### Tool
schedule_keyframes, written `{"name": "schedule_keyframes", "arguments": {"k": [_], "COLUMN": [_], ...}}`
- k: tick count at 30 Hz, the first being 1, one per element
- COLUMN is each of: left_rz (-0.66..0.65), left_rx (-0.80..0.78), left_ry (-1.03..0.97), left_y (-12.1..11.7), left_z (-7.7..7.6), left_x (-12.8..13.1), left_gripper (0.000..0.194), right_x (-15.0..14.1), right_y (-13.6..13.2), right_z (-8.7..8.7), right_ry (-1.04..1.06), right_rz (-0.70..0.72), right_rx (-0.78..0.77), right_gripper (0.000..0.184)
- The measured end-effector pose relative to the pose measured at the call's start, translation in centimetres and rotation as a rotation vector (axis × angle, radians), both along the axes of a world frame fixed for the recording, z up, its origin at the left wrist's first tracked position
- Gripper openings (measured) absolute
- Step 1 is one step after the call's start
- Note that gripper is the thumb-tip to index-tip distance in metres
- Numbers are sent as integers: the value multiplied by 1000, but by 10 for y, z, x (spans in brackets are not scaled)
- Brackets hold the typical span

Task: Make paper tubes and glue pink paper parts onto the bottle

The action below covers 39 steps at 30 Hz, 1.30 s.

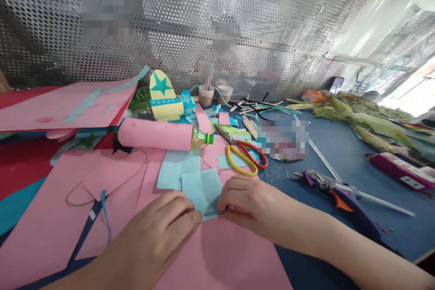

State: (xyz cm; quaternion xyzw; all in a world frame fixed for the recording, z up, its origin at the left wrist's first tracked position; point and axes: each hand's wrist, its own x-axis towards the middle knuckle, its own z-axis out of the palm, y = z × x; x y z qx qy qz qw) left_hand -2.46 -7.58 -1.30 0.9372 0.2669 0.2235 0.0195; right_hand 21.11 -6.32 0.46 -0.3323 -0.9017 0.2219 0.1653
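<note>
Blue, creased, squarish paper is lying over pink card; the left hand and right hand are pinching the paper's near corners; scissors are resting farther.

Left hand and right hand hide the lower corners of the light-blue paper. 1 item beside the scissors is pixelated beyond identification; 2 patches of the perforated sheet are likewise obscured.

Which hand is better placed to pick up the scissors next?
Probably the right hand: it lies close to the scissors, whereas the left hand is farther away, across the creased light-blue paper.
</note>
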Motion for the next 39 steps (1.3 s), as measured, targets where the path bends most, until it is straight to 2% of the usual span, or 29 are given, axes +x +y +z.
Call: {"name": "schedule_keyframes", "arguments": {"k": [4, 13, 19, 23, 26, 31, 39], "left_rz": [2, 21, 27, 20, 22, 17, 25], "left_rx": [-13, 94, 202, 142, 142, 112, -46], "left_ry": [40, 40, 49, 20, 30, 51, 75], "left_y": [1, -1, 0, 0, -1, -2, 2], "left_z": [-4, -3, 1, 2, 1, 0, 0], "left_x": [-4, 1, 0, 0, 1, 1, -5], "left_gripper": [29, 43, 44, 41, 41, 40, 32], "right_x": [-2, -1, -1, 0, 0, -1, -3], "right_y": [-2, 1, -1, -1, 0, 0, -2], "right_z": [2, 1, -4, -3, -1, -3, 0], "right_ry": [-14, -20, -106, -111, -72, -26, -49], "right_rz": [-38, -54, -31, 21, 32, 6, -6], "right_rx": [8, -65, 35, 58, 60, 81, 123], "right_gripper": [7, 9, 12, 17, 13, 10, 15]}}
